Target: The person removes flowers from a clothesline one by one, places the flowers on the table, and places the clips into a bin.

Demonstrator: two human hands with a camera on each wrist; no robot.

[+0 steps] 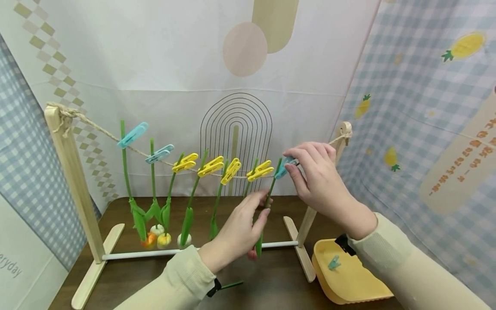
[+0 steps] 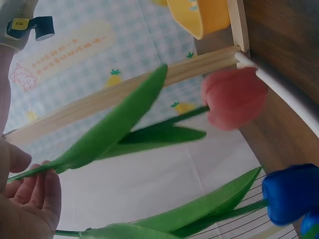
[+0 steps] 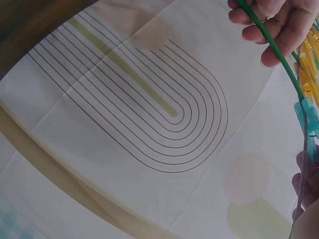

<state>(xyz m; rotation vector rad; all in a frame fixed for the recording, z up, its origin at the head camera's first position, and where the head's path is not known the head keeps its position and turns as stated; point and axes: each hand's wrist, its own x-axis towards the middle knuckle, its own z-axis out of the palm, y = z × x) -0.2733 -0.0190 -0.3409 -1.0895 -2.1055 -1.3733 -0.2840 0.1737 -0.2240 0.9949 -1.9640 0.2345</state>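
Note:
My left hand [image 1: 236, 228] holds the green stem of an artificial tulip with a pinkish-red bloom [image 2: 234, 97], which hangs head down. At the right part of a rope [image 1: 93, 125], my right hand [image 1: 323, 187] pinches a light blue clothespin [image 1: 283, 168]. In the right wrist view the upper stem [image 3: 271, 42] runs from the left fingers to the clothespin's jaws, at the rope. A blue tulip [image 2: 291, 194] hangs beside the red one in the left wrist view. In the head view, my left hand hides most of the red bloom.
Several other tulips hang upside down from yellow clothespins [image 1: 211, 166] and light blue clothespins [image 1: 133, 135]. The rope spans two wooden posts [image 1: 75, 185] joined by a white bar [image 1: 143, 254]. A yellow bin [image 1: 360, 280] with a teal clothespin [image 1: 334, 262] stands at the right. Another green stem [image 1: 232, 285] lies in front.

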